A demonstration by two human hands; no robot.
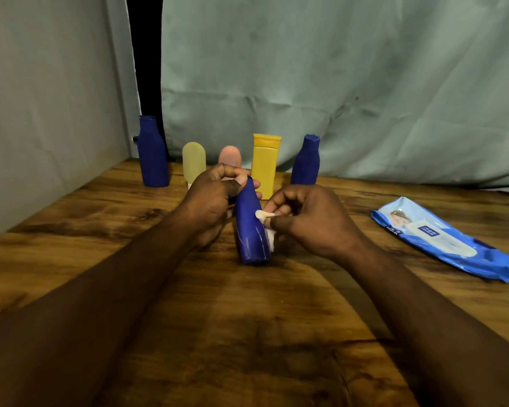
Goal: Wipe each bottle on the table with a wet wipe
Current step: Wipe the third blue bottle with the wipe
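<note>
A dark blue bottle stands on the wooden table, leaning slightly away from me. My left hand grips its neck and upper part from the left. My right hand pinches a crumpled white wet wipe and presses it against the bottle's right side. Behind them stand a tall blue bottle, a pale yellow tube, a pink tube partly hidden by my left hand, a yellow bottle and another blue bottle.
A blue pack of wet wipes lies flat on the table at the right. A grey-green cloth backdrop hangs behind the row of bottles, and a grey wall closes the left side.
</note>
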